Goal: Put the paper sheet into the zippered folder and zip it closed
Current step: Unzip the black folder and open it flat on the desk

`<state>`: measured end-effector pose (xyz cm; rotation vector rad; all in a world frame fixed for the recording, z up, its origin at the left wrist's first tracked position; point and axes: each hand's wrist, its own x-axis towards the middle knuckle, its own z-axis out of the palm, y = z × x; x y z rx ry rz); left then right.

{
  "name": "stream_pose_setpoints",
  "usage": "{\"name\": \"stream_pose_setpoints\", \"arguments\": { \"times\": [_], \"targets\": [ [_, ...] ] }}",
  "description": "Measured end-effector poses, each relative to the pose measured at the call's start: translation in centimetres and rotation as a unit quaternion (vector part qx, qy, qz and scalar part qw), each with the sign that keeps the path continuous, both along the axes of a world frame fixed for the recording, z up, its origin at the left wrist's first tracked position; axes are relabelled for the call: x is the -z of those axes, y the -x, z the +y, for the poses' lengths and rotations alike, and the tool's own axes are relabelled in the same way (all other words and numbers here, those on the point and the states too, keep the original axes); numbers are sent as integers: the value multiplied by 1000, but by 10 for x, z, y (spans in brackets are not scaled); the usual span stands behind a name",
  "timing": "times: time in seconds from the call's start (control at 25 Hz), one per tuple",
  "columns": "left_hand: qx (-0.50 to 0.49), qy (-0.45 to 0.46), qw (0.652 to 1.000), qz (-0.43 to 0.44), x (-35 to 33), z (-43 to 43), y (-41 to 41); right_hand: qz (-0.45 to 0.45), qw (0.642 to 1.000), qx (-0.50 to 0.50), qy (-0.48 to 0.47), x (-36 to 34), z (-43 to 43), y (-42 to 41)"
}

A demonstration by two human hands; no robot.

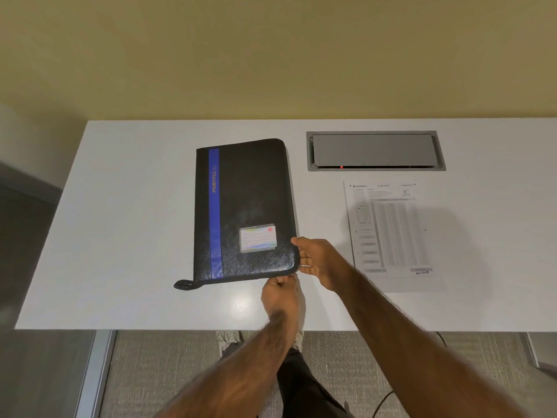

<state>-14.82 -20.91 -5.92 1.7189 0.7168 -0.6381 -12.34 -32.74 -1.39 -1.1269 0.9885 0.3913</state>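
A white table [120, 206] is filling most of the view, set against a yellowish wall. A black zippered folder [250, 191] is lying closed and flat near the table's middle, with a blue stripe [214, 212] running along its left side. To its right, well apart from it, the paper sheet [391, 233] is lying flat on the table, printed side up and outside the folder. A grey recessed hatch [373, 150] is sitting in the tabletop just beyond the sheet. The right hand [322, 260] is gripping the folder's near right corner, thumb on the cover and fingers curling at the edge. The left hand [280, 295] is pinching at the folder's near edge just beside that corner; what exactly it is pinching is hidden. A label card [258, 238] is showing on the cover near the hands, and a small black tab [184, 285] is sticking out at the near left corner.
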Motion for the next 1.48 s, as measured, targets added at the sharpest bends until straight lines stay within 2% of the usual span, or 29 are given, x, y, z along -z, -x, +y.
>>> {"name": "stream_pose_setpoints", "arguments": {
  "times": [0.4, 0.48, 0.6, 0.8, 1.04, 1.2, 1.48],
  "targets": [
    [158, -139, 976, -58, -7, 45, -11, -13, 997, 27, -67, -13, 2, 1],
    [211, -177, 957, -92, -13, 66, -17, -19, 997, 26, -63, -12, 4, 2],
    [292, -261, 909, -144, -17, 105, -33, -32, 997, 15, -64, -7, 1, 4],
    [259, -329, 886, -200, -20, 164, -56, -26, 998, 22, -52, 6, 1, 2],
    [239, -369, 873, -211, -15, 193, -67, -20, 999, 43, -22, 1, 6, -3],
    [228, -391, 870, -193, -8, 208, -67, -1, 999, 16, 47, -5, 11, -5],
    [247, -412, 851, -215, -9, 236, -90, 7, 997, -25, 70, -24, 28, -8]
  ]
}}
